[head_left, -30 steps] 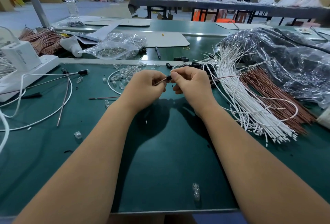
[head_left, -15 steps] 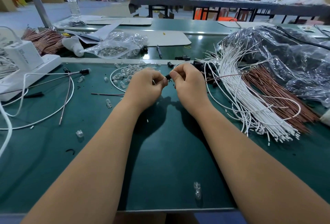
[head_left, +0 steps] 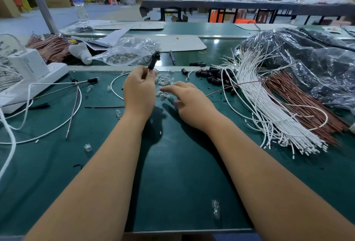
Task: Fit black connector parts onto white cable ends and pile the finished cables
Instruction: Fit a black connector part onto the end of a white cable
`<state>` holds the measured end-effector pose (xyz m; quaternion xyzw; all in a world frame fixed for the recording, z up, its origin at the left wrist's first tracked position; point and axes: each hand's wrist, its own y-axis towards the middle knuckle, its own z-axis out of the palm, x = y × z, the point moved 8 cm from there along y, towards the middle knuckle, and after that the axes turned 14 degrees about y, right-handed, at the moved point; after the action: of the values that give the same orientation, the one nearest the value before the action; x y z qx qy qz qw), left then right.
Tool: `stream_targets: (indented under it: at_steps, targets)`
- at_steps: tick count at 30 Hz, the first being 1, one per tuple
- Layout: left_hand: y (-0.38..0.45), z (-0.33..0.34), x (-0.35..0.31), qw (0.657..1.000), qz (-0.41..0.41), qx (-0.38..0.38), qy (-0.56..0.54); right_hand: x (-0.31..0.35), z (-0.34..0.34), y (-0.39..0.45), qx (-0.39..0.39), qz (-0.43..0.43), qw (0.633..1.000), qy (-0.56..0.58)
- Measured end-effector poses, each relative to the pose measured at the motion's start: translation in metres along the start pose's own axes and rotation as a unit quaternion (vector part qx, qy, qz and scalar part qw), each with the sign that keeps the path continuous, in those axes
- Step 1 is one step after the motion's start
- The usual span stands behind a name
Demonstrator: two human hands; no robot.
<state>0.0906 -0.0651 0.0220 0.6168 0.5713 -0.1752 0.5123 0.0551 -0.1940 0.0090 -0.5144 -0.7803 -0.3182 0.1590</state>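
Step in hand, my read: one black plastic connector part (head_left: 154, 60) is picked, clear insert goes on next. Left hand (head_left: 139, 90) pinches the connector at its lower end, raised off the green surface (head_left: 172, 173), part standing upright above the fingertips. Right hand (head_left: 189, 100) is loose, fingers extended, held low over the scatter of small clear plastic pieces (head_left: 164, 85); contact unclear, holds nothing. Bundle of white cables (head_left: 269, 110) lies to the right beside brown wires (head_left: 299, 106), loose black connectors (head_left: 213, 76) just behind it. Next move calls for a fine pinch on one clear piece without scattering the others.
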Motion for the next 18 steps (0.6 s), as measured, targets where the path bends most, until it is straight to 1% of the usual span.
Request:
stream_targets:
  at_steps: [2,5,7,14,16,18]
  targets:
    - [0.000,0.001,0.002,1.000,-0.004,0.004,0.003,0.000,0.002,0.002,0.008,-0.006,0.999,-0.040]
    - [-0.001,0.008,0.000,0.999,0.006,0.027,0.023,-0.004,-0.007,0.000,-0.035,0.002,0.999,0.015]
    - [-0.002,0.011,-0.002,0.998,0.021,0.042,0.041,-0.006,-0.010,-0.001,-0.050,0.009,0.998,0.043]
    - [-0.005,0.018,-0.007,0.994,0.050,0.075,0.070,-0.005,-0.010,-0.003,-0.045,0.010,0.996,0.079]
    - [-0.006,0.019,-0.009,0.993,0.051,0.086,0.065,-0.009,-0.014,-0.004,-0.074,0.027,0.991,0.107]
    - [-0.008,0.020,-0.012,0.991,0.059,0.105,0.065,-0.018,-0.024,-0.006,-0.131,0.058,0.976,0.162]
